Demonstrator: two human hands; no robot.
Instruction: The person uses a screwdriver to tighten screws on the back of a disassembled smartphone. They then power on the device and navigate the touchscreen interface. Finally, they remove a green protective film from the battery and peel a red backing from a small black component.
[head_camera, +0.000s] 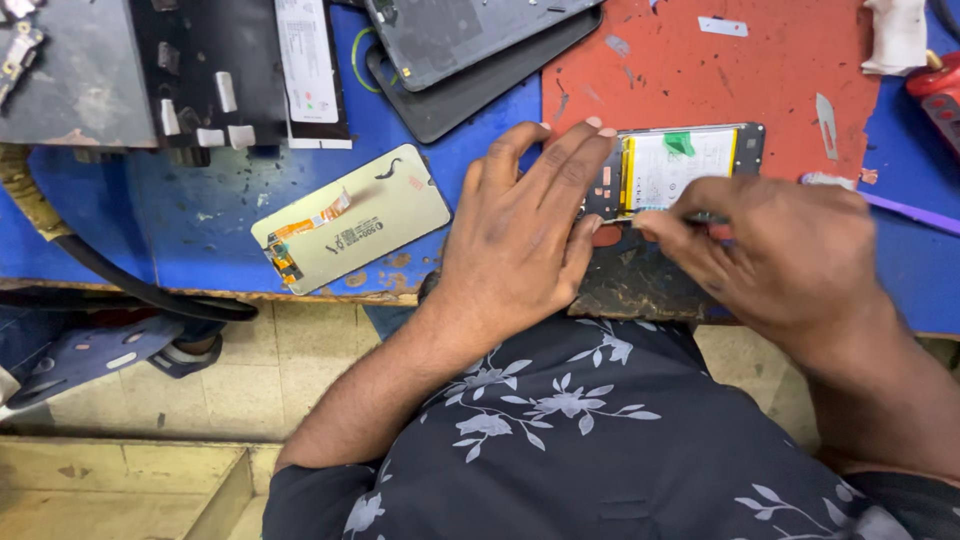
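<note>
Head view is showing the left hand (520, 235) lying flat, fingers spread, pressing down the opened phone (680, 165) on the red mat (700, 70) of the tabletop (200, 230), while the right hand (775, 255) is pinching at its lower edge.

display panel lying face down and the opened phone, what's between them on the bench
In the head view, the left hand lies between the display panel and the opened phone, fingers spread on the phone's left end, over blue bench surface.
</note>
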